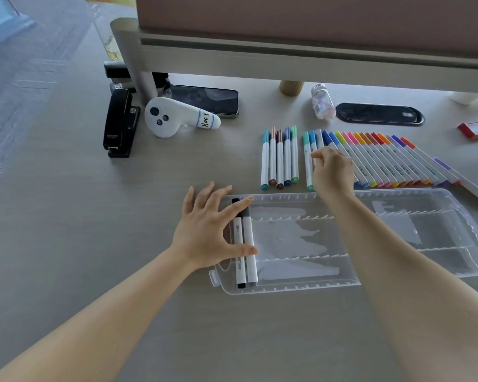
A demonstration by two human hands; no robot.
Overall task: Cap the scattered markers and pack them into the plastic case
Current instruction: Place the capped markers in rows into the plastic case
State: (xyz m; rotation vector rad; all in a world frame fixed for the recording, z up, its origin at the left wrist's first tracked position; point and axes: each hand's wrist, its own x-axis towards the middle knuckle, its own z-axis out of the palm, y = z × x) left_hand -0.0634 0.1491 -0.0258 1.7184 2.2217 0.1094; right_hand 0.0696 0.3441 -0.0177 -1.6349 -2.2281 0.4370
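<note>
Left hand (204,232) spread, thumb pressing two markers (244,244) reading "marker" in case (398,282); right hand (332,172) curled on marker row (384,161), grip unclear; controller (174,115) tagged "Hoo5".

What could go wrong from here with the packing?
1. The right hand reaches into the tightly packed marker row; pulling one out may roll or scatter its neighbours.
2. The left hand rests its fingers on the two markers in the clear case; lifting off could unseat them from their slots.
3. The right forearm crosses over the case and may drag it.
</note>
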